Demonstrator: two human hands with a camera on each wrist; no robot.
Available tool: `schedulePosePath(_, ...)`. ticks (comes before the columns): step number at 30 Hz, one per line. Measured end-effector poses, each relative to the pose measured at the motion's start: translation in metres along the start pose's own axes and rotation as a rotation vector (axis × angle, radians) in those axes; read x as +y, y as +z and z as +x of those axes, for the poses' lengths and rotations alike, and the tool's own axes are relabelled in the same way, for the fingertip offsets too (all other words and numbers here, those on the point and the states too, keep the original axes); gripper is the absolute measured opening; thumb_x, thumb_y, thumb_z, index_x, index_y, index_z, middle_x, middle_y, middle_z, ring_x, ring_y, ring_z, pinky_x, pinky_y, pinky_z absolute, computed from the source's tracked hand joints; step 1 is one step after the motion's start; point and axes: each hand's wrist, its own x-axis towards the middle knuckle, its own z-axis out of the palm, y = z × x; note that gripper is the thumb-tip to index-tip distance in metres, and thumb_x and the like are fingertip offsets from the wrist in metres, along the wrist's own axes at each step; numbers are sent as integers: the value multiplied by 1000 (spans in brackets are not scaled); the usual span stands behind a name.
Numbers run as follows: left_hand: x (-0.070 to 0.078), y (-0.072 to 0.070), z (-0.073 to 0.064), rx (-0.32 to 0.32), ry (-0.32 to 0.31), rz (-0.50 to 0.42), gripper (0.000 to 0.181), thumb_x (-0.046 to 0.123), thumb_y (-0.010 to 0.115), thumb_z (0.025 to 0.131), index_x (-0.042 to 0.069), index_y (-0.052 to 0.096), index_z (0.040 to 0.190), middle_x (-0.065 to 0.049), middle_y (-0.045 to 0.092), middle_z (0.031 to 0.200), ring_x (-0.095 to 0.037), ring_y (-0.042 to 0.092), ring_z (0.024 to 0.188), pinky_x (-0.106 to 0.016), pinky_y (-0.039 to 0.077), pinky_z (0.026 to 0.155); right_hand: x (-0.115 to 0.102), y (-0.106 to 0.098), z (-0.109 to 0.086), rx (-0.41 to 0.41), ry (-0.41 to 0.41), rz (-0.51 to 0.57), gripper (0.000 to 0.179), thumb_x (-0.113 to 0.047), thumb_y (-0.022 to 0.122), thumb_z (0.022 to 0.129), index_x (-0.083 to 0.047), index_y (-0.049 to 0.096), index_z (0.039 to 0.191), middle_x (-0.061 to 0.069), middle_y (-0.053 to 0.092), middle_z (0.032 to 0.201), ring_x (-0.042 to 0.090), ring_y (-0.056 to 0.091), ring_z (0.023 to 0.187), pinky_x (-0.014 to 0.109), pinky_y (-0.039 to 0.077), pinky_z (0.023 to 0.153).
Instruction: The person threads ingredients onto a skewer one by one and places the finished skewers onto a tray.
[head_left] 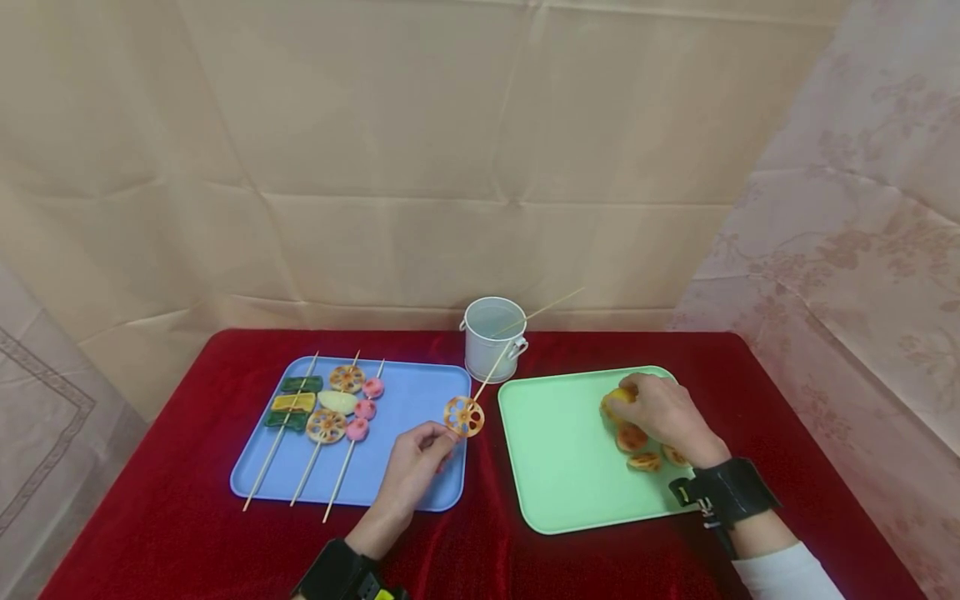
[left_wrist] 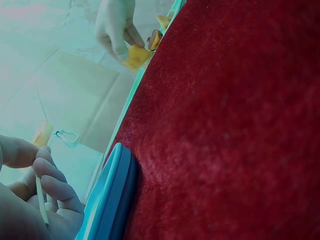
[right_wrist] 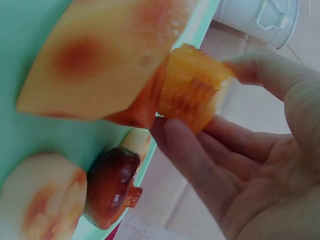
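My left hand (head_left: 416,458) pinches a thin bamboo skewer (head_left: 491,373) near the right edge of the blue tray (head_left: 427,387). One browned lotus root slice (head_left: 464,417) is on that skewer, just beyond the fingertips; the skewer's lower end (left_wrist: 41,200) lies across the palm in the left wrist view. Over the far right part of the green tray (head_left: 551,475), my right hand (head_left: 671,408) grips a yellow-orange corn piece (right_wrist: 192,90) between thumb and fingers. A large pale piece with brown patches (right_wrist: 95,60) lies beside the corn, and a glossy brown mushroom-like piece (right_wrist: 112,187) is below.
Three loaded skewers lie on the blue tray: green and yellow pieces (head_left: 294,402), lotus slices with a pale oval piece (head_left: 337,402), and pink balls (head_left: 365,409). A white bucket (head_left: 487,354) holding a bare skewer (head_left: 555,302) stands behind, between the trays, on red cloth (head_left: 480,550).
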Motion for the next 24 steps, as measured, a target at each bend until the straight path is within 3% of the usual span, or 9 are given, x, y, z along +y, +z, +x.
schedulePosePath(4, 0, 0, 1, -2, -3, 11, 13, 5, 65, 93, -6, 71, 96, -2, 59, 71, -11, 51, 61, -23, 41, 59, -1, 0, 1, 24, -8, 82, 36, -30, 72, 95, 0, 73, 115, 7, 72, 99, 23, 60, 87, 38, 49, 74)
schedulePosePath(9, -1, 0, 1, -1, -9, 19, 13, 5, 64, 93, -6, 71, 96, -2, 59, 71, -11, 50, 61, -23, 41, 59, -4, 4, 1, 44, 3, 225, 47, -33, 70, 98, 0, 67, 131, 13, 72, 112, 26, 68, 94, 38, 52, 80)
schedulePosePath(16, 0, -1, 0, 10, -19, 19, 12, 6, 65, 93, -5, 71, 94, -5, 60, 72, -12, 51, 61, -23, 41, 58, -14, 14, 0, -33, 104, 703, 53, -36, 63, 103, 1, 59, 140, 23, 63, 133, 28, 74, 102, 28, 56, 87)
schedulePosePath(24, 2, -2, -1, 16, -19, 18, 11, 6, 65, 93, -3, 72, 94, -7, 60, 72, -12, 50, 61, -23, 41, 58, -28, 24, 2, -99, 149, 1184, 49, -31, 63, 105, 7, 53, 133, 15, 58, 129, 22, 70, 106, 32, 56, 93)
